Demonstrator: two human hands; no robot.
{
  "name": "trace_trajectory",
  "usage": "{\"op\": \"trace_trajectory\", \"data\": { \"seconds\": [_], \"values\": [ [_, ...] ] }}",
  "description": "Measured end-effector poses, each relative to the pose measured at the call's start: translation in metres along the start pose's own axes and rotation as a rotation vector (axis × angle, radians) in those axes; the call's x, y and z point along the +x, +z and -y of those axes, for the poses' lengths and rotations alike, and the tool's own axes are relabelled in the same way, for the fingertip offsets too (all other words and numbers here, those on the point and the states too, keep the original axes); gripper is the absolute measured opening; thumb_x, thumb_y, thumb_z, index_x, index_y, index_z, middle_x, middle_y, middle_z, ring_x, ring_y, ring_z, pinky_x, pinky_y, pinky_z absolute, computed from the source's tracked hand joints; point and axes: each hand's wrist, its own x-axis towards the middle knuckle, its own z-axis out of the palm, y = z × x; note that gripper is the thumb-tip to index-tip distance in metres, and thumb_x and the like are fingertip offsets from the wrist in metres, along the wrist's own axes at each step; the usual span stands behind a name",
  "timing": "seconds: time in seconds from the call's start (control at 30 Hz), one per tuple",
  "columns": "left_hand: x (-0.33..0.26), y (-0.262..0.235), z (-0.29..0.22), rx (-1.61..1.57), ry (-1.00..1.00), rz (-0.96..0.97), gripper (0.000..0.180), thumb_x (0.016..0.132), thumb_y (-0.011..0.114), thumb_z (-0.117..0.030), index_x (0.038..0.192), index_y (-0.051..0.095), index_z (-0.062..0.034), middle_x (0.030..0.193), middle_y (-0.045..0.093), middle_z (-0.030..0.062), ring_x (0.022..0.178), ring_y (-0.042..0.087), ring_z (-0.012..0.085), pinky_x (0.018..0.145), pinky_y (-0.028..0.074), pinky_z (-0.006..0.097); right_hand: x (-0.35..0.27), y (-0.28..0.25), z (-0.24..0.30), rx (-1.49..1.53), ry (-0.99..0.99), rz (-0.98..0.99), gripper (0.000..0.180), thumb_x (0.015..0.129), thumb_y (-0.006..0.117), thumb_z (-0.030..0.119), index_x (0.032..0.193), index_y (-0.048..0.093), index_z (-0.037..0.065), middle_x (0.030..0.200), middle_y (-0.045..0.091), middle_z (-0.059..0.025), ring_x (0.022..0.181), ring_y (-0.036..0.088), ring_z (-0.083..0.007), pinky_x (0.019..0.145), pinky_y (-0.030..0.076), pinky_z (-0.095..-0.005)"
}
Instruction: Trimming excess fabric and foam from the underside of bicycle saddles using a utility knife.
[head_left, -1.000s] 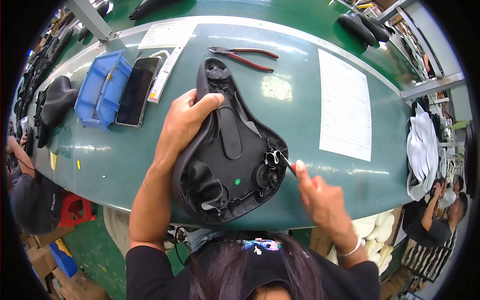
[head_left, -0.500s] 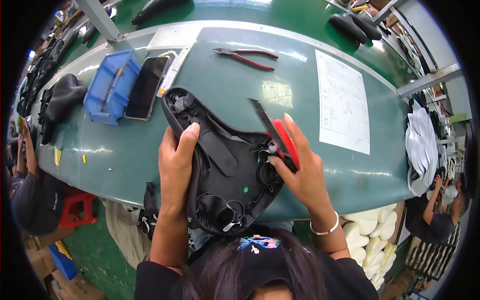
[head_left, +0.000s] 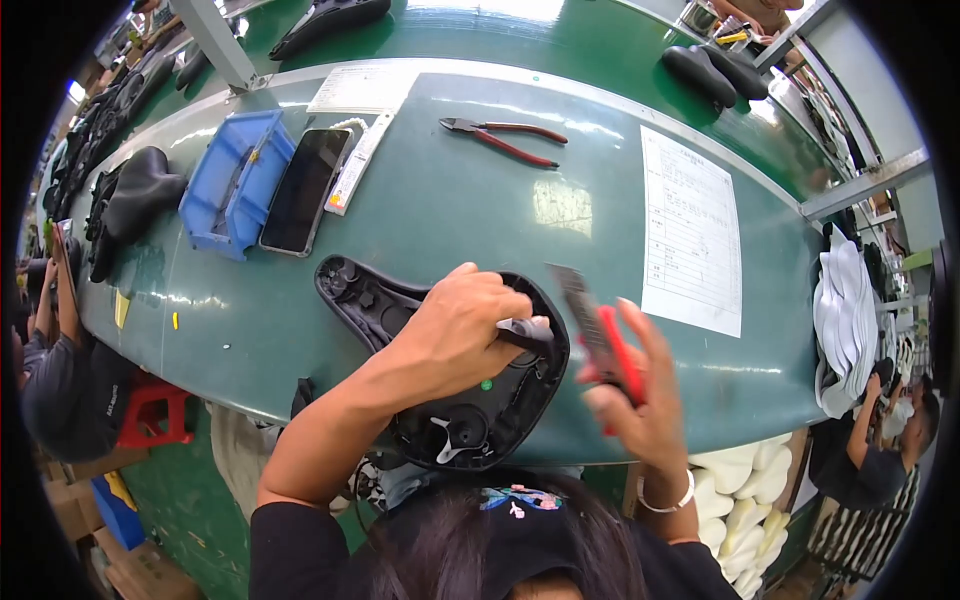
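A black bicycle saddle (head_left: 350, 290) lies underside up at the table's near edge, its narrow nose pointing far left. My left hand (head_left: 465, 325) reaches across its wide end, closed, with the fingers pinching a dark strip of cover material (head_left: 526, 336). To the right of the saddle, my right hand (head_left: 645, 405) holds a red box cutter (head_left: 620, 358), its dark blade out and pointing away to the far left. The blade is apart from the saddle. A small white forked piece (head_left: 447, 440) shows inside the saddle's near part. My left hand and forearm hide some of the saddle's middle.
Red-handled cutting pliers (head_left: 510, 140) lie beyond the saddle. A blue bin (head_left: 228, 180), a phone (head_left: 306, 190) and another saddle (head_left: 142, 195) are at left. A printed sheet (head_left: 692, 235) lies at right. White pads (head_left: 845, 310) are stacked at the right edge.
My left hand has moved from the saddle's left rim to its right side and grasped a strip there. My right hand has drawn right and nearer with the box cutter. The saddle now lies lower.
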Motion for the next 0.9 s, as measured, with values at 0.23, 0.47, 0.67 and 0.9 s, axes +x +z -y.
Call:
{"op": "trace_trajectory", "data": {
  "seconds": [0.23,0.47,0.67,0.9],
  "values": [
    [0.011,-0.003,0.0,-0.113,-0.086,0.022,0.026,0.087,0.065,-0.024,0.068,0.061,-0.0065,0.053,0.046,0.0022,0.053,0.042,0.0169,0.06,0.033,0.029,0.005,-0.014,-0.004,-0.982,-0.268,0.196,0.061,0.08,0.064,0.004,0.137,0.048,0.017,0.063,0.05,-0.0044,0.048,0.05,-0.0205,0.045,0.04,-0.0345],
    [0.005,-0.017,-0.02,-1.036,-0.47,-0.262,0.034,0.095,0.054,-0.033,0.081,0.066,-0.0041,0.073,0.064,0.0014,0.057,0.047,0.0026,0.048,0.037,0.018,-0.032,0.008,0.011,-1.017,-0.06,0.091,0.059,0.081,0.063,0.006,0.138,0.048,0.016,0.058,0.049,-0.0055,0.041,0.048,-0.0224,0.041,0.038,-0.0348],
    [0.022,-0.012,-0.015,-1.237,-0.636,-0.503,0.041,0.096,0.053,-0.033,0.062,0.048,-0.0097,0.056,0.049,0.0011,0.057,0.056,0.0101,0.048,0.034,0.023,-0.005,0.0,-0.009,-0.887,-0.193,-0.014,0.056,0.082,0.063,0.008,0.135,0.05,0.018,0.058,0.049,-0.0052,0.043,0.049,-0.0236,0.042,0.038,-0.0356],
    [0.028,-0.009,-0.012,-1.228,-0.601,-0.367,0.042,0.097,0.051,-0.033,0.06,0.044,-0.0145,0.052,0.042,-0.0008,0.052,0.047,0.0074,0.046,0.026,0.021,0.013,-0.006,-0.013,-1.086,-0.239,0.042,0.057,0.082,0.062,0.009,0.137,0.048,0.018,0.058,0.051,-0.0059,0.044,0.051,-0.0241,0.042,0.04,-0.0345]
  ]
}}
